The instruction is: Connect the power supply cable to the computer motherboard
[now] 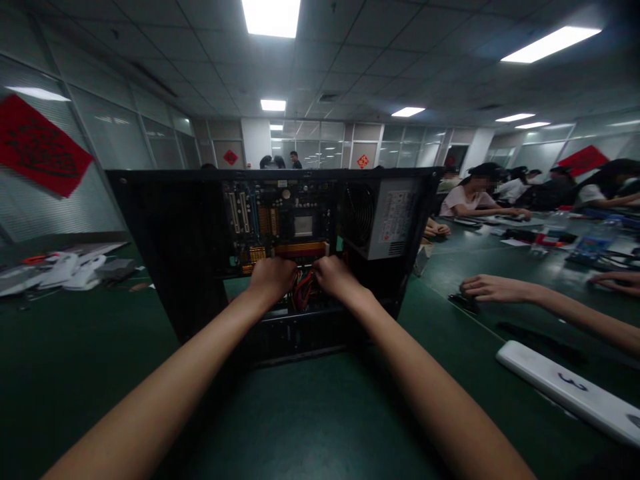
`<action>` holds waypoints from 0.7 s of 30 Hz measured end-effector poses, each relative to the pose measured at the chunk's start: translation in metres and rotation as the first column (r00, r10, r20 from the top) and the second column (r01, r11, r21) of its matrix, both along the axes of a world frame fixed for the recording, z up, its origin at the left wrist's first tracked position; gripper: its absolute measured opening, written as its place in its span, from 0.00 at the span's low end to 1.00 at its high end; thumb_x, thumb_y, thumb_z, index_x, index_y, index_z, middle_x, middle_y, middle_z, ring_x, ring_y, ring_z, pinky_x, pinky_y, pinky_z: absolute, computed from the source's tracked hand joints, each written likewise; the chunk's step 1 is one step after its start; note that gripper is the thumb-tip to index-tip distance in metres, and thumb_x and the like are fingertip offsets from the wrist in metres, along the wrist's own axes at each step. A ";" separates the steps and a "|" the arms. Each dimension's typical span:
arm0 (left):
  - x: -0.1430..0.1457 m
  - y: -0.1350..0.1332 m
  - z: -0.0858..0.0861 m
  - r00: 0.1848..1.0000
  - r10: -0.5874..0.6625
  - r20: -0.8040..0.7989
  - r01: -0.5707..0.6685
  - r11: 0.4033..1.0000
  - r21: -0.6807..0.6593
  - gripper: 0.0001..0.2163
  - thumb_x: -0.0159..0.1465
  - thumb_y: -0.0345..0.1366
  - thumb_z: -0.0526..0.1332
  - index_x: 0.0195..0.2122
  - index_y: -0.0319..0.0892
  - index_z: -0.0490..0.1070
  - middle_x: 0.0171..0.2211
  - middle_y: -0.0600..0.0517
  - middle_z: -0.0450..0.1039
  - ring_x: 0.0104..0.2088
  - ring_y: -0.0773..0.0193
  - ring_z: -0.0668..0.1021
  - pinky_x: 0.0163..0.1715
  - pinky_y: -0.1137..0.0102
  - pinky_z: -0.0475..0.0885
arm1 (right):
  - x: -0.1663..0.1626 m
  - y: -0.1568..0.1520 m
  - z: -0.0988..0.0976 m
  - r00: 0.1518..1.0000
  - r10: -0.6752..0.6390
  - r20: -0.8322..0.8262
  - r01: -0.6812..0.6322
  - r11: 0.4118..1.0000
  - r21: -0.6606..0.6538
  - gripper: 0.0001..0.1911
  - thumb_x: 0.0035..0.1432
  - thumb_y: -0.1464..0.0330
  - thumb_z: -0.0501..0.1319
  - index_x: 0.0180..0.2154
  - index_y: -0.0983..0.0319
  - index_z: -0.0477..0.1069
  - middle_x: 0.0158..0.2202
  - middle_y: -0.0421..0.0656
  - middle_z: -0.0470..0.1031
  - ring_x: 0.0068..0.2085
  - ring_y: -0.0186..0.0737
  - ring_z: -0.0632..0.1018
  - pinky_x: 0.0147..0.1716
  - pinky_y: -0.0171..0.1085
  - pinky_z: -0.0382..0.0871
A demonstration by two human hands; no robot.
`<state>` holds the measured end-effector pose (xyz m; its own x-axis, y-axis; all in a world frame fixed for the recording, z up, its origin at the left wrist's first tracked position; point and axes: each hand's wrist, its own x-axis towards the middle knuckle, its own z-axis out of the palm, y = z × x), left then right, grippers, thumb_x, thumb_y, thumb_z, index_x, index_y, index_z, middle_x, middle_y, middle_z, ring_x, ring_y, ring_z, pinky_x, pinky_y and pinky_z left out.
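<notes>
An open black computer case (165, 253) lies on its side on the green table (310, 413), showing a motherboard (280, 217) and a grey power supply (385, 217). Both my hands reach inside it, below the board. My left hand (273, 277) is curled into a fist, knuckles toward me, at the bundle of red and black cables (304, 293). My right hand (334, 275) is closed too, right beside the same cables. What the fingers pinch is hidden behind the knuckles.
A white strip marked 3 (570, 390) lies at the right. A neighbour's forearm and hand (493, 288) rest on a dark object on the table. More people sit at the far right. Papers and white parts (70, 270) are scattered at the left.
</notes>
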<state>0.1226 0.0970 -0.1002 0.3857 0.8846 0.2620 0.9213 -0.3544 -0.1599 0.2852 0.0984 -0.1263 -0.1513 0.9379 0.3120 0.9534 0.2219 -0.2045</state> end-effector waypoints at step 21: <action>-0.017 -0.004 0.000 0.982 0.055 0.181 -0.072 0.993 0.089 0.18 0.69 0.43 0.50 0.50 0.50 0.78 0.42 0.44 0.81 0.42 0.49 0.82 0.39 0.62 0.74 | -0.002 -0.026 0.020 0.988 0.111 0.110 -0.119 0.990 0.072 0.12 0.61 0.77 0.55 0.40 0.66 0.78 0.41 0.57 0.80 0.43 0.51 0.81 0.37 0.38 0.69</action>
